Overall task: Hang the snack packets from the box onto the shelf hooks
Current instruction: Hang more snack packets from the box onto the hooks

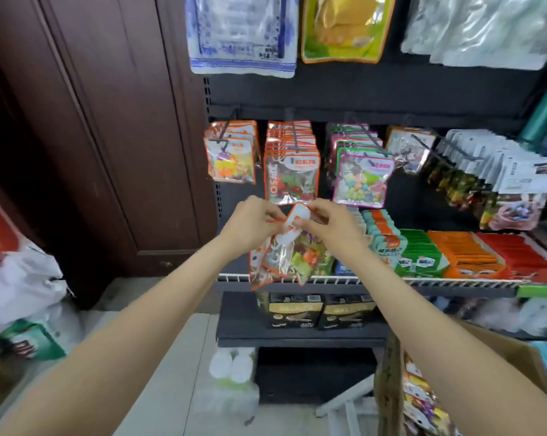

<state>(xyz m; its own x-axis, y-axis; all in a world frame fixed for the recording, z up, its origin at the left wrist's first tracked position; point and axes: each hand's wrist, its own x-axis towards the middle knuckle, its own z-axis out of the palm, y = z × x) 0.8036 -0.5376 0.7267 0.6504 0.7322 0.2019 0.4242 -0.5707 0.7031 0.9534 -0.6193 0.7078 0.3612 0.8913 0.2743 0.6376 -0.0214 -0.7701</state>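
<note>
Snack packets (284, 247) pinched before black shelf (391, 92).

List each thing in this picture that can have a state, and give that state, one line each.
Left hand: pinching the held packets' top.
Right hand: pinching the same top.
Held packets: off the hooks, hanging from both hands.
Orange packets: hung on a hook, row nearly full.
Pink packets: hung on a hook.
Box: open, packets inside.
</note>
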